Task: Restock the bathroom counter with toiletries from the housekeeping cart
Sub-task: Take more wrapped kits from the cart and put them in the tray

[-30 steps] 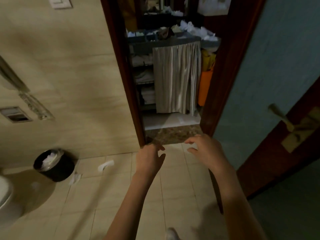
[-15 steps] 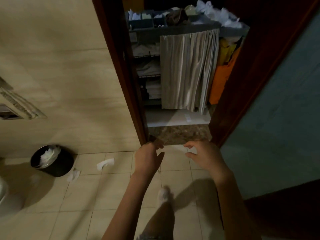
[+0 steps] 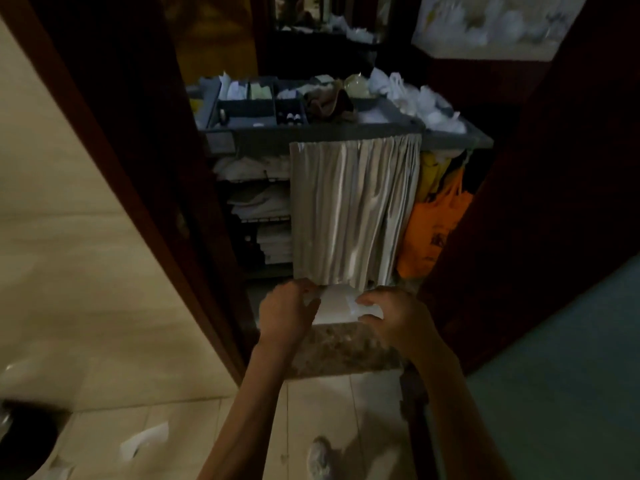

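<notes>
Our right hand pinches a white wrapper; our left hand curls beside it, grip unclear; cart beyond.

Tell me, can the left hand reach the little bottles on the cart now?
Probably not yet. The left hand is low over the threshold, short of the bottles on the cart top. Nothing blocks the way, so a step closer should do. The right hand holds white paper.

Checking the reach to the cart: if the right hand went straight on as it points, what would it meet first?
Beyond the paper the right hand pinches, probably the curtain; depth is unclear.
</notes>
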Available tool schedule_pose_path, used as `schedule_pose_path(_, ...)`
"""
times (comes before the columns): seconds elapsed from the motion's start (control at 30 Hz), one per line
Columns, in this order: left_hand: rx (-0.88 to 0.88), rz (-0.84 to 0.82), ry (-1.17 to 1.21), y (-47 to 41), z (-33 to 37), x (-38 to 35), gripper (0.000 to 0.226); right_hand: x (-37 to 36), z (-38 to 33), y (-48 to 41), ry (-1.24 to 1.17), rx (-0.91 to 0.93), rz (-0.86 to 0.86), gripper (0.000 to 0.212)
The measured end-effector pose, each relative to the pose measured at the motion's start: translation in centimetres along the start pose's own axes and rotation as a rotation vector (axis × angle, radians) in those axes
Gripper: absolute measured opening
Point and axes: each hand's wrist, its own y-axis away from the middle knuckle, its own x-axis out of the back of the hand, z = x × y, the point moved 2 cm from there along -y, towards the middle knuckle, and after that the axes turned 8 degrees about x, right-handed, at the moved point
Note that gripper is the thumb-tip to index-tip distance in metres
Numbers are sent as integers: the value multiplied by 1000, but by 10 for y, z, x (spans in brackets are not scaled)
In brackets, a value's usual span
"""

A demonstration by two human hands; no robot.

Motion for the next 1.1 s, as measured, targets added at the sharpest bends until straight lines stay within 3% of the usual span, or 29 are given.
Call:
schedule_pose_path(0.37, 25, 17, 16, -176, 5, 12, 29, -5, 38, -172, 89, -29, -183, 35)
schedule_pose_path(0.57, 43, 120, 120, -269, -3, 26, 28, -5, 55, -271, 79, -38, -172, 27)
schedule_pose_path(0.8, 188, 203, 107, -402, -20, 53, 22, -16, 68, -451, 24, 132, -244, 34)
schedule_pose_path(1.1, 271, 344, 117, -561, -26, 110, 23, -10, 59, -660, -60, 299, -182, 31)
